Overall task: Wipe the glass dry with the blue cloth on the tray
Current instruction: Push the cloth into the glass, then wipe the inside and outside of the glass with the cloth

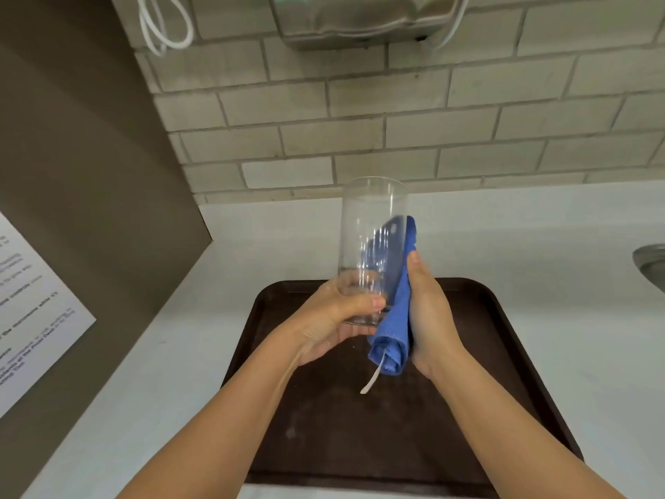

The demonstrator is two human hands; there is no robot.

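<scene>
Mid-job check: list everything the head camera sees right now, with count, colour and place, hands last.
glass: one, clear, held above the tray, base toward the person
blue cloth: one, blue with a white tag, pressed against the glass's right side
tray: one, dark brown, on the counter below the hands
counter: one, white, under the tray
sink: one edge, metal, far right
wall tiles: grey brick, behind the counter
printed sheet: one, white, on the brown panel at left
wall unit: one, grey metal, top centre
left hand: grip closed around the glass's base
right hand: grip closed on the blue cloth
</scene>
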